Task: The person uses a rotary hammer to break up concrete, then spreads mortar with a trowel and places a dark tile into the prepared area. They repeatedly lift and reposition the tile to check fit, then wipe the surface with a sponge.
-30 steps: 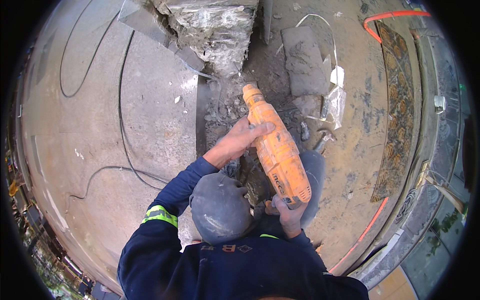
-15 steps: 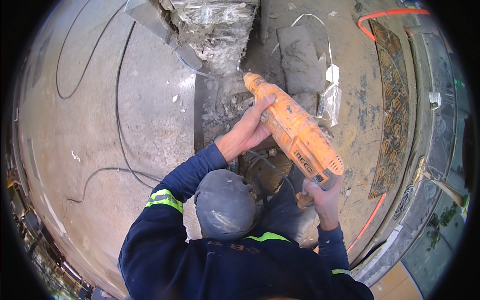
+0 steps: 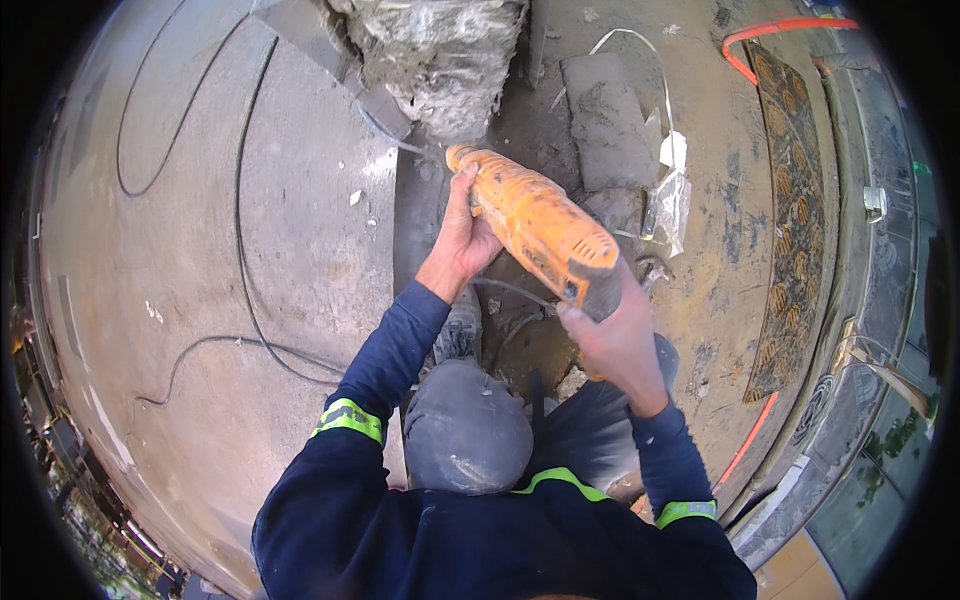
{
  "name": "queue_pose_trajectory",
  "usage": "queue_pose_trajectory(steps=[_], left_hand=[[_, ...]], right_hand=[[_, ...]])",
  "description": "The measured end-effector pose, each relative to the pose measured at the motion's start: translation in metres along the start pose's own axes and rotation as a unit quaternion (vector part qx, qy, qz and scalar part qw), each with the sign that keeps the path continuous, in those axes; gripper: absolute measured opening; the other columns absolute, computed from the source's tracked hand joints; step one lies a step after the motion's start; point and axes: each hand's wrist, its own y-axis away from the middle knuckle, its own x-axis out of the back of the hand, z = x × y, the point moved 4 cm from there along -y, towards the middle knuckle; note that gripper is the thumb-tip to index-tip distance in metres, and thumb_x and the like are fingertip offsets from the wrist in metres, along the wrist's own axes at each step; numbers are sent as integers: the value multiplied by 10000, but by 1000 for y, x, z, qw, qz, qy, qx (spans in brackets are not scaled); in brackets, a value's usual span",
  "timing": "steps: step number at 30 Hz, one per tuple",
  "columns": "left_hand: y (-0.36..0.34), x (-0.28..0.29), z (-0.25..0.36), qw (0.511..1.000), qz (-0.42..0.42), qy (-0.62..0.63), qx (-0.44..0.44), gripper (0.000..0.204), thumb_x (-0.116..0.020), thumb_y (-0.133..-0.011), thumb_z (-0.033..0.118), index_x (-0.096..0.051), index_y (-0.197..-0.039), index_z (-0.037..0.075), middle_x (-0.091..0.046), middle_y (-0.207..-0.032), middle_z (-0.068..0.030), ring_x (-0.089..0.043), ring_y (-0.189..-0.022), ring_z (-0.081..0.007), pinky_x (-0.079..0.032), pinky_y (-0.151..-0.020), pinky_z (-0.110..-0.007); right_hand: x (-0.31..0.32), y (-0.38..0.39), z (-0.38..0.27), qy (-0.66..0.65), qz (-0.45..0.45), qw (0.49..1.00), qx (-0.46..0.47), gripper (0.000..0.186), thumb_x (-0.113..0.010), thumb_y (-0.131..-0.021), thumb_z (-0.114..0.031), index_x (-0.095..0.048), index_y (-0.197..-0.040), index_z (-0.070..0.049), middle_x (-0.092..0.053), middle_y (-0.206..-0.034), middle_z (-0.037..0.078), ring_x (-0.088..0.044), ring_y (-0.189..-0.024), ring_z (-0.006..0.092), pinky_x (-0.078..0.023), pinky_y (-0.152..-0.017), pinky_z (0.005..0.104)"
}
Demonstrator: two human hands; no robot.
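Observation:
An orange, dust-covered rotary hammer drill [image 3: 535,215] is held in both hands in front of my knees, its front end pointing up and to the left. My left hand [image 3: 464,235] grips the front of its body from the left side. My right hand [image 3: 618,335] is wrapped around the rear handle; some of its fingers are hidden. Just beyond the front end stands a rough, broken concrete block [image 3: 440,70]. The drill's bit, if any, cannot be made out against the rubble.
Black cable [image 3: 240,200] loops over the concrete floor on the left. A grey slab [image 3: 612,120] lies to the right of the block, beside a clear plastic wrapper [image 3: 668,205]. Farther right are a patterned strip [image 3: 790,230] and an orange hose [image 3: 755,35].
The drill has swung left and lies flatter, its front end nearer the block's base. My right hand has risen with the rear handle, and my left hand has shifted left with the front.

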Motion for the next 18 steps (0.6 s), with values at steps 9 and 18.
queue_pose_trajectory(steps=[9,18], left_hand=[[48,33,-64,987,48,-126,88,563,-792,-1021,335,-544,-1420,24,-694,-1342,-141,-705,-1242,-290,-581,-1109,-466],[31,39,-59,956,99,-274,40,591,-843,-974,242,-541,-1391,-48,-708,-1273,-178,-751,-1130,-301,-643,-995,-450]], right_hand=[[-35,122,87,-236,91,955,-157,471,-672,-897,46,-561,-1354,63,-728,-1120,161,-737,-874,194,-622,-790,322],[-61,108,155,-357,145,917,-101,344,-633,-889,46,-596,-1230,76,-661,-870,116,-651,-676,186,-563,-631,336]])
